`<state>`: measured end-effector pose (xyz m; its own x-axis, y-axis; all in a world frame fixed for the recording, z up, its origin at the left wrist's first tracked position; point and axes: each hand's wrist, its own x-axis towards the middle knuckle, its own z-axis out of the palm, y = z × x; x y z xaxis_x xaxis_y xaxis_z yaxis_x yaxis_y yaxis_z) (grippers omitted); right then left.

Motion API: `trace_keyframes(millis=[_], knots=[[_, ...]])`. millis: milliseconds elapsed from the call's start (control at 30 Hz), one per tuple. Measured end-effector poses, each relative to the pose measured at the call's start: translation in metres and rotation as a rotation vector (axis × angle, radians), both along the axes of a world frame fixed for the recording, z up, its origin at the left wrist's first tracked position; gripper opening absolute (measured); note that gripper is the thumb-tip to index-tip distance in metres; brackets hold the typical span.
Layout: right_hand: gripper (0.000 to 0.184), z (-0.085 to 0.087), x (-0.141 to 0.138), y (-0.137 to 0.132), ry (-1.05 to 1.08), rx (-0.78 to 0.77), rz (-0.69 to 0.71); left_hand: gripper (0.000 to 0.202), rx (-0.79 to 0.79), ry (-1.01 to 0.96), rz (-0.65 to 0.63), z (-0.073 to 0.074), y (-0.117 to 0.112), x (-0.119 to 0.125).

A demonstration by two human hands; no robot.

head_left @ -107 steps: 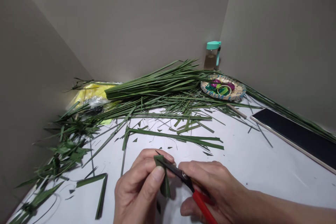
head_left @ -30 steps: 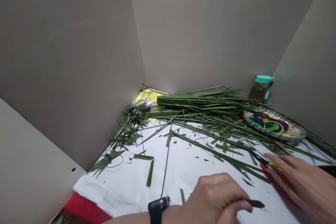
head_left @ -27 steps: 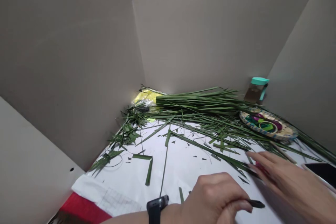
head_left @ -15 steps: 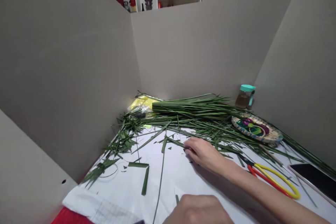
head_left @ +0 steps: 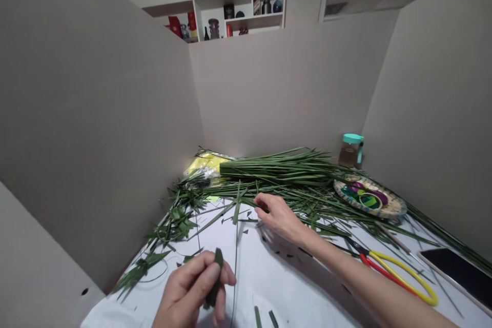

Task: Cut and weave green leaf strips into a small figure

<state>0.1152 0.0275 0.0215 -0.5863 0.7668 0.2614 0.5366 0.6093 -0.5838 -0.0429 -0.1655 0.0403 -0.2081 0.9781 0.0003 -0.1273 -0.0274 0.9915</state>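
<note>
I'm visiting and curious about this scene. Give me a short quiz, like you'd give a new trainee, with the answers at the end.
1. What is the left hand holding?
2. True or false: neither hand holds the red-and-yellow scissors.
3. What stands just behind the woven dish?
A) A teal-capped bottle
B) A potted cactus
C) A stack of books

Key:
1. A green leaf strip
2. True
3. A
</note>
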Motion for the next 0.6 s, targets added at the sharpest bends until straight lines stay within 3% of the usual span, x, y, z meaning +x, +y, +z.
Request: trace_keyframes(millis=[167,333,500,600], knots=[[0.009,0.042,0.017,-0.014,0.314,-0.052,0.091,0.029,0.095,-0.057,0.139,0.016,0.012,-0.008],[0.011,0.088,0.039,-0.053,0.518,-0.023,0.205,0.029,0.197,-0.063,0.262,0.035,0.023,-0.015],[0.018,0.112,0.067,-0.084,0.599,0.029,0.322,0.027,0.268,-0.058,0.162,0.055,0.029,-0.007],[0.019,0.114,0.078,-0.086,0.663,-0.077,0.403,0.025,0.287,-0.081,0.095,0.066,0.032,0.005]])
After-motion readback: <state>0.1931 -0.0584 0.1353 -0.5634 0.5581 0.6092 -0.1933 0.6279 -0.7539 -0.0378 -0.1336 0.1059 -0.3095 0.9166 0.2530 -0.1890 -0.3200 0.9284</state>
